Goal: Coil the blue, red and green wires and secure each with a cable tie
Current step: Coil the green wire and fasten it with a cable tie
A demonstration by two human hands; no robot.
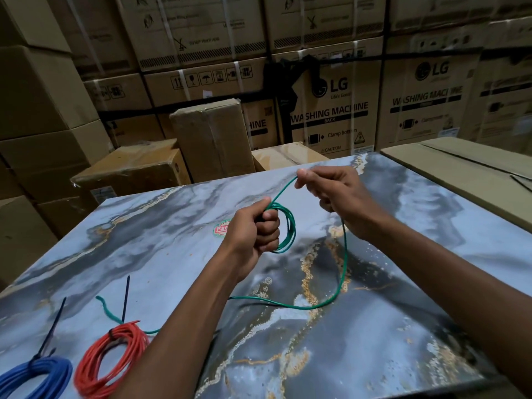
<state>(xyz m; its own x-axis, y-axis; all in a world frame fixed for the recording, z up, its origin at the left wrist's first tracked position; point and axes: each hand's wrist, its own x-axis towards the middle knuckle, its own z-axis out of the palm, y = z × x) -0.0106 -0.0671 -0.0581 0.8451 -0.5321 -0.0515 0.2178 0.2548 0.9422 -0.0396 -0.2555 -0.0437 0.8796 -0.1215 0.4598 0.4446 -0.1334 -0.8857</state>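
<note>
My left hand [253, 228] grips a small coil of green wire [288, 228] above the marbled table [374, 341]. My right hand [331, 191] pinches the same green wire a little farther back and to the right. From there the wire hangs down in a long loop, runs across the table and passes under my left forearm. Its free end lies near the red coil [112, 361]. That red coil and the blue coil [37, 375] lie at the near left, each bound by a black cable tie with its tail sticking up.
A round red and green sticker [221, 228] is on the table behind my left hand. Stacked cardboard boxes [331, 116] fill the room behind and to the left. A flat cardboard box [460, 162] adjoins the table's far right.
</note>
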